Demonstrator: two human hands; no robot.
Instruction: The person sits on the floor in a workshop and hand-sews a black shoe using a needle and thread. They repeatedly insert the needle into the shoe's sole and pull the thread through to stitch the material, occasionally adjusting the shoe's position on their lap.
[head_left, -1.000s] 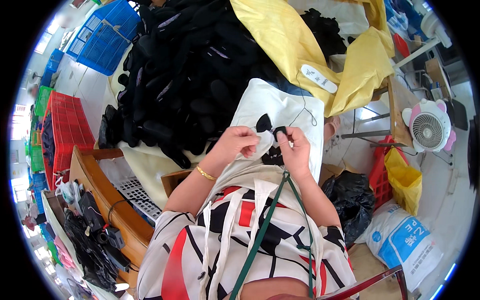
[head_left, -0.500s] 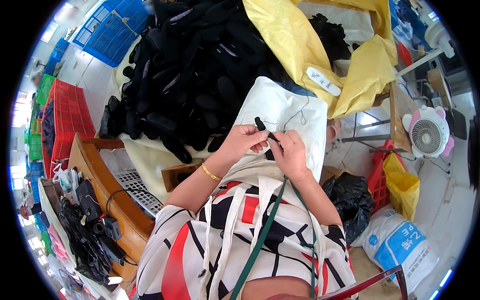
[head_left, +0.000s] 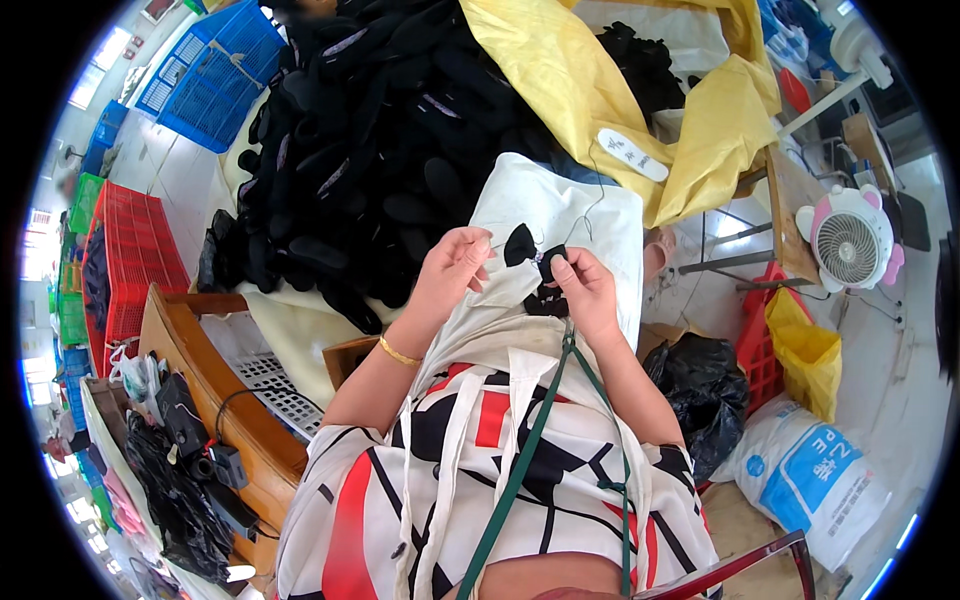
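Note:
Over the white cloth [head_left: 615, 215] on my lap, my right hand [head_left: 590, 290] pinches one end of a small black fabric bow [head_left: 520, 245]. The bow's other loop fans out toward my left hand. My left hand [head_left: 455, 268] is apart from the bow, thumb and fingertips pressed together. Anything between those fingertips is too small to make out. A thin dark thread [head_left: 590, 205] curls across the cloth beyond the bow. Just below the bow lies another dark piece [head_left: 545, 300] on my lap.
A large heap of black slippers [head_left: 350, 150] lies ahead and left. Yellow sheeting [head_left: 560, 80] with a white sole-shaped piece [head_left: 632, 154] is at the far right. A wooden frame [head_left: 225, 400] stands left; a black bag [head_left: 700, 395] and pink-white fan [head_left: 848, 240] are right.
My left hand has let go of the black fabric and moved left. The fabric now shows its bow shape, still in my right hand.

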